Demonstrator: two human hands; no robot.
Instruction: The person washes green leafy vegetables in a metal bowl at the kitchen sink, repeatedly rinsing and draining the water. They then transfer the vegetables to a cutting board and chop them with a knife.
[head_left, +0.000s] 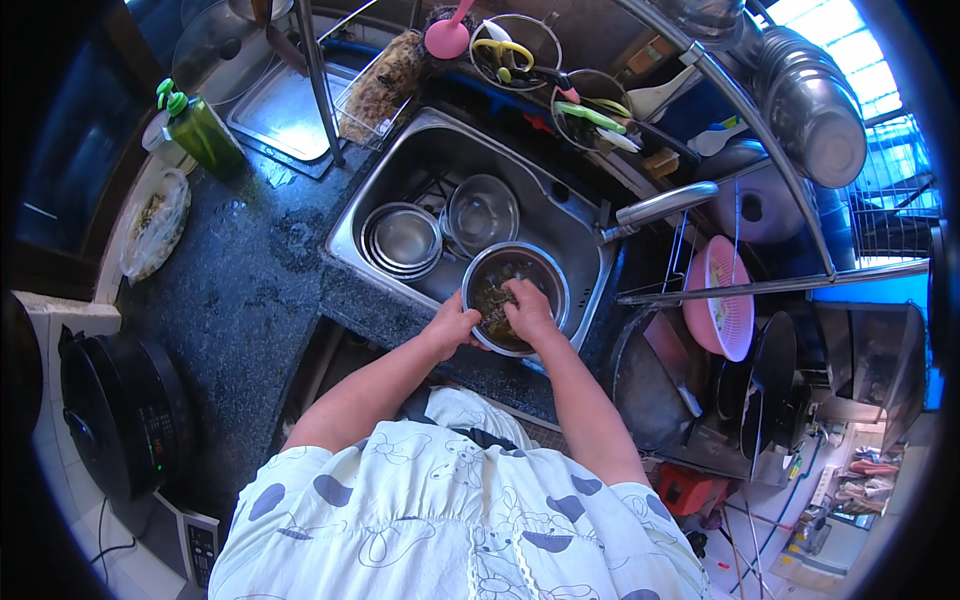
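A round stainless steel bowl (553, 274) is tilted over the front edge of the sink, with murky liquid and dark bits of food in it. My left hand (454, 330) grips its left rim. Inside the bowl are the fingers of my right hand (528, 311), partly hidden among the contents; whether they pinch anything cannot be seen. Beyond the bowl, a nested stack of steel bowls (405, 238) and another shiny bowl (484, 214) sit in the steel sink (352, 225).
A chrome faucet (667, 204) reaches over the sink's right side. On the dark counter (232, 300) to the left stand a green pump bottle (206, 139), a plastic bag of food (156, 225) and a black cooker (124, 412). A pink colander (720, 300) and a cleaver (671, 356) are at the right.
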